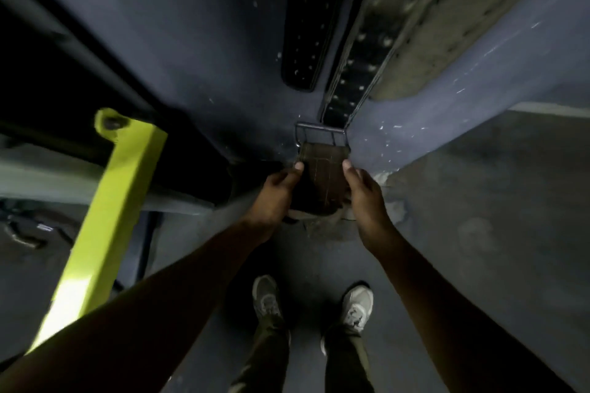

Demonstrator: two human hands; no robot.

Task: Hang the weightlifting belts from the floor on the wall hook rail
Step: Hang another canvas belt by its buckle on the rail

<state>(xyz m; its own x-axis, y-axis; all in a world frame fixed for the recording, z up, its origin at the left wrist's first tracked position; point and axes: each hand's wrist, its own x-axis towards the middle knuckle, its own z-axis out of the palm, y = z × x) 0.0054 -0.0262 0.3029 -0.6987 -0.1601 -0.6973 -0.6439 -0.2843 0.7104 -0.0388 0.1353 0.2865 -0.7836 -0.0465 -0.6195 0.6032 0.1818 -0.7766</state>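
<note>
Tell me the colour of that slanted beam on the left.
Bright yellow-green beam, head view.

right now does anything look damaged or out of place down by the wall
Yes: the wall base just right of the belt looks chipped and crumbled, with pale patches showing. The belt itself sits straight, held at its buckle end by the left hand and right hand.

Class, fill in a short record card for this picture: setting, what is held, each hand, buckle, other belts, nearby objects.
setting: dim room, grey wall
held: brown belt
left hand: grips belt's left edge
right hand: grips belt's right edge
buckle: metal, at belt's top end
other belts: two dark studded belts hanging on wall
nearby: yellow beam; grey shoes
</note>
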